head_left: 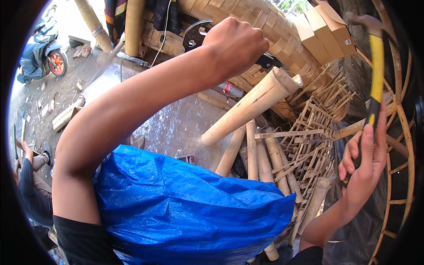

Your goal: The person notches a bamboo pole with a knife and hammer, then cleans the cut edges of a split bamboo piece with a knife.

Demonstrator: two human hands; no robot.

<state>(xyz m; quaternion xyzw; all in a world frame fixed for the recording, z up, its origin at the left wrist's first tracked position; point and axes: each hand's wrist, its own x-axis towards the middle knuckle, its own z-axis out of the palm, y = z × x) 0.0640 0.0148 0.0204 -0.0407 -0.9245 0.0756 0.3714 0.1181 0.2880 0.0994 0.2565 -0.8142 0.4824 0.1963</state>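
Observation:
My left hand point(236, 48) is closed in a fist at the top middle, its forearm bent across the view. A black tool with a curved, bright-edged end point(194, 36) shows on both sides of that fist; its exact kind is unclear. Below the fist a thick bamboo pole piece point(247, 108) stands tilted, its cut top to the right. On the right, my right hand point(364, 161) grips a claw hammer point(376, 66) by its yellow and black handle. The hammer is raised with its head up, apart from the bamboo.
A blue tarp point(190, 203) covers my lap. Several bamboo poles point(260, 154) and a slatted bamboo frame point(309, 137) lie ahead to the right. Woven bamboo point(282, 31) and cardboard boxes point(324, 33) stand behind. At left are a scooter point(42, 53) and another person point(33, 185).

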